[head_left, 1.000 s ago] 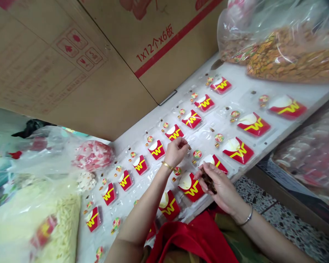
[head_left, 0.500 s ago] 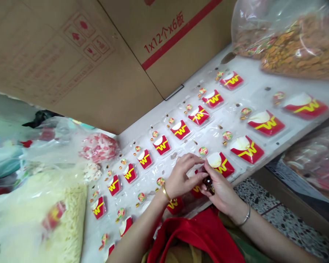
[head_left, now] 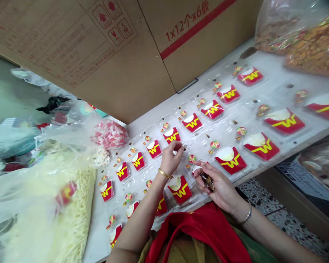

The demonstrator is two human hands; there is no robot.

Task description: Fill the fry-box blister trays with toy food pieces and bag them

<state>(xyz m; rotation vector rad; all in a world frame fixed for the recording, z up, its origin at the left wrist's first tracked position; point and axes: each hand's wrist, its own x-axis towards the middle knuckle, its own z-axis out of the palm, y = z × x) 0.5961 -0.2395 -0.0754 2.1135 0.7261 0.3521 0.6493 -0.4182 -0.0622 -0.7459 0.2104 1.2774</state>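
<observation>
Narrowly apart, hands (head_left: 170, 161) (head_left: 222, 187) with brown pieces (head_left: 208, 181); right nearer table edge (head_left: 304, 141).

a brown carton (head_left: 142, 73) (red-striped), and a speckled floor (head_left: 252, 191).

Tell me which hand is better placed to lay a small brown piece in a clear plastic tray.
Probably the left hand: it seems to pinch one small dark brown piece over the clear plastic trays. The right hand cups a cluster of glossy brown pieces.
</observation>
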